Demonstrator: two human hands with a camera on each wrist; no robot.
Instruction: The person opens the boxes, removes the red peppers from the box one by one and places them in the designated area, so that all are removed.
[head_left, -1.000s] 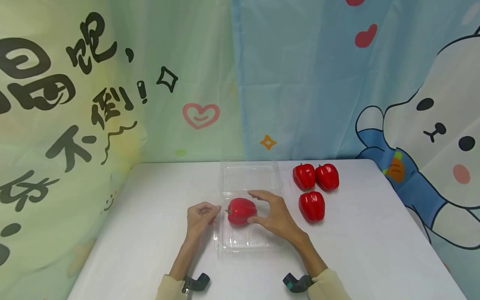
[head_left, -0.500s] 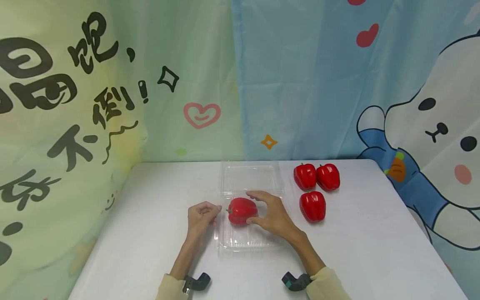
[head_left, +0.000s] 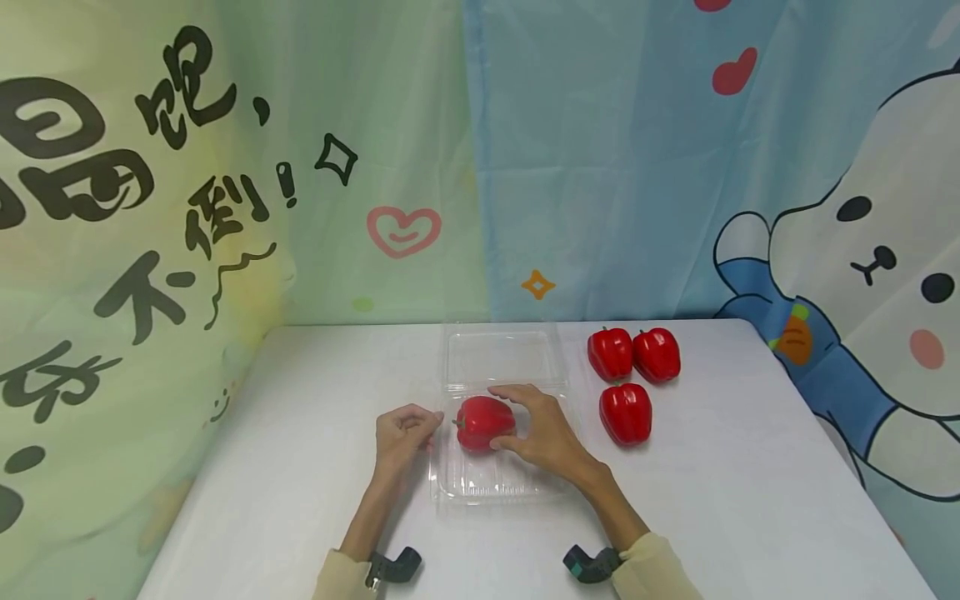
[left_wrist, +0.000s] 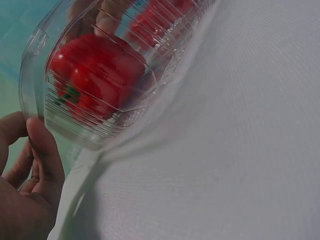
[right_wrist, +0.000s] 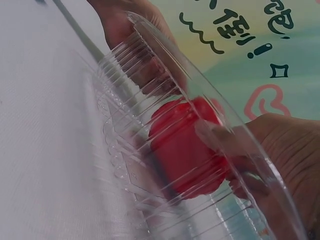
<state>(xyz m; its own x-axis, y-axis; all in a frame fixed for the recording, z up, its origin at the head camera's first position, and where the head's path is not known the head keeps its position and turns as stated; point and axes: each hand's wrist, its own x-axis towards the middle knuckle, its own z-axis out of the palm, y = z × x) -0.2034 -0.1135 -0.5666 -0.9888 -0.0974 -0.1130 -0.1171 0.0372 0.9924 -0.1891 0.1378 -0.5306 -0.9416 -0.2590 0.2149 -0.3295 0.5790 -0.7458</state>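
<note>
A red bell pepper (head_left: 483, 422) lies on its side in the base of a clear plastic clamshell box (head_left: 495, 492), its green stem toward the left. My right hand (head_left: 553, 435) curves round the pepper's right end, with the thumb on the near side and the forefinger on the far side. In the right wrist view the thumb rests against the pepper (right_wrist: 185, 155). My left hand (head_left: 402, 436) pinches the left rim of the box between thumb and forefinger, also visible in the left wrist view. The stem end faces this hand.
The box's raised lid (head_left: 498, 357) stands at the back of the white table (head_left: 315, 400). To the right lie three more red bell peppers, the nearest pepper (head_left: 626, 413) just beyond the right hand. A printed curtain (head_left: 585, 167) hangs behind the table.
My right hand has shifted slightly left round the pepper. The left hand, box and peppers have stayed about where they were.
</note>
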